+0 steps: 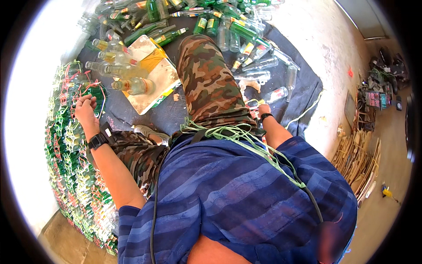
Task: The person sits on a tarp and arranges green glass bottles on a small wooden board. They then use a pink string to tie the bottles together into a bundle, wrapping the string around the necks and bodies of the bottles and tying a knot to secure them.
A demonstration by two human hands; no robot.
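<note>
- The left hand [85, 110] is curled into a loose fist, knuckles up, resting against the edge of a woven mat of green bottles [72, 158] laced with coloured string; whether the fingers pinch a strand of that string I cannot tell, so its grip stays uncertain.
- A black wrist device [97, 141] sits on the left forearm just behind the hand.
- The right hand [263, 108] lies on the dark cloth [303, 83] beside the right thigh, mostly hidden by the leg; its grip cannot be made out. A black band circles that wrist too.
- Just ahead of the right hand lies a clear glass bottle [276, 94] on its side, near the fingers; contact cannot be confirmed.
- A bundle of green and pale string [228, 132] drapes over the lap and trails across the blue striped shirt [237, 193].
- The right leg in camouflage trousers [206, 79] stretches forward over the cloth; the left leg is folded, a shoe [147, 131] showing beside the knee.
- A flattened cardboard sheet [154, 83] lies on the cloth left of the leg, with several clear, amber-tinted bottles [127, 83] lying across it.
- A large heap of green and clear bottles [220, 22] covers the far end of the cloth.
- A stack of wooden sticks [358, 158] rests on the floor at the right.
</note>
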